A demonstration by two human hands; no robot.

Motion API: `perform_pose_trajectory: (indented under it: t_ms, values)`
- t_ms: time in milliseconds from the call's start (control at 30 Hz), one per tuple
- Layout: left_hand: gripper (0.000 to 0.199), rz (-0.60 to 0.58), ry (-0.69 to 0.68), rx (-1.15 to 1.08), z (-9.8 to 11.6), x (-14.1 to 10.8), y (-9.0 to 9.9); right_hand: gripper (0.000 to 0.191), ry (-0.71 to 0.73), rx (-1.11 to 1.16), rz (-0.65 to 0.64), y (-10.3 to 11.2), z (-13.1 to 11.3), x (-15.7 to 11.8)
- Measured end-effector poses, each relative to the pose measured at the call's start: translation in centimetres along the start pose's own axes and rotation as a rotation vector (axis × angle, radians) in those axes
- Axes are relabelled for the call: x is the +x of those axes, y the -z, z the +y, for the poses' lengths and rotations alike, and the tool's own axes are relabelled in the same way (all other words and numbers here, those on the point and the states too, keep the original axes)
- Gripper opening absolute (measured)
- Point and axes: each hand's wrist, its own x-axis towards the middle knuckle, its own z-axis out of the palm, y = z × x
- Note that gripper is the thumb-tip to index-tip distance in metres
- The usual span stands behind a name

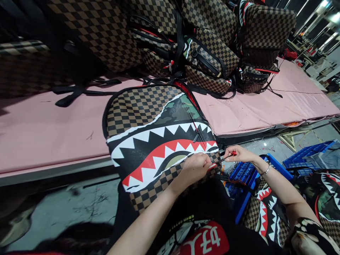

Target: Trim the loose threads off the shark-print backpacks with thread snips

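Observation:
A checkered backpack (138, 109) with a shark-mouth print leans over the edge of the pink table toward my body. My left hand (195, 168) is closed in a pinch at the bag's lower right edge, and what lies under the fingertips is partly hidden. Just right of it, my right hand (237, 154) grips a small red-and-black tool (233, 153) that looks like thread snips. Its slim dark end points left, at the bag's edge by my left fingers. Loose dark threads or cords (195, 124) lie across the print near the red-lined zipper opening.
More checkered backpacks (212, 53) are piled along the back of the pink table (66, 131). A blue crate (276, 164) stands low at right, near shark-print bags (268, 209). Another blue crate (310, 152) is farther right. Thread scraps litter the floor.

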Motion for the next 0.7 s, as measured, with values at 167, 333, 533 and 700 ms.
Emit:
perform_pose_trajectory:
  t_ms: [167, 333, 533, 700]
  values:
    - [0.021, 0.044, -0.033, 0.03, -0.6, 0.0, -0.8, 0.035, 0.024, -0.025, -0.028, -0.4, 0.1, 0.7]
    - [0.02, 0.016, 0.002, -0.04, -0.8, 0.3, -0.4, 0.034, 0.054, -0.07, -0.014, -0.8, 0.2, 1.0]
    - [0.02, 0.096, 0.047, -0.144, -1.4, 0.5, 0.2, 0.031, 0.055, -0.047, 0.013, -0.8, 0.4, 0.8]
    - [0.02, 0.163, 0.102, -0.256, -2.2, 0.4, 0.6, 0.032, 0.009, 0.0, -0.003, 0.0, 0.4, 0.3]
